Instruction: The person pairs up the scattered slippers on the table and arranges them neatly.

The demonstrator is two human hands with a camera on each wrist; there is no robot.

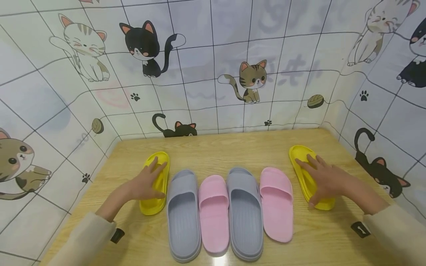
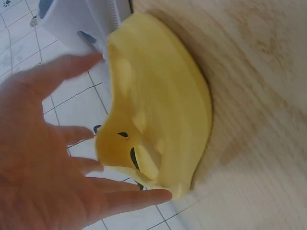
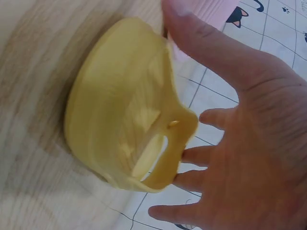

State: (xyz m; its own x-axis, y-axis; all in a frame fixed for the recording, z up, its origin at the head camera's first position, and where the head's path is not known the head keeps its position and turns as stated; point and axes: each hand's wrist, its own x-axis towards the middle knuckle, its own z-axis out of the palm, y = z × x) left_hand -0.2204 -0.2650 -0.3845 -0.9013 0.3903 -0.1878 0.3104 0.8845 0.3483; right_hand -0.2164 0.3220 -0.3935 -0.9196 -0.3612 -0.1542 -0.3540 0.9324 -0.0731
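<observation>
In the head view, my left hand [image 1: 144, 183] is over a yellow slipper [image 1: 151, 207] on the left of the table. Its fingers are spread, and the left wrist view shows thumb and fingers around the slipper's [image 2: 177, 96] strap side without gripping it. On the right, my right hand [image 1: 329, 180] reaches over the other yellow slipper [image 1: 324, 204], fingers spread likewise. The right wrist view has its fingertips close to or touching that slipper's [image 3: 105, 105] strap; contact is hard to tell.
Between the yellow slippers stand a grey slipper [image 1: 183, 225], a pink slipper [image 1: 214, 221], a second grey slipper [image 1: 246, 225] and a second pink slipper [image 1: 277, 220], side by side. Cat-patterned sheeting [image 1: 199, 74] walls the wooden table [image 1: 216, 147] at the back and sides.
</observation>
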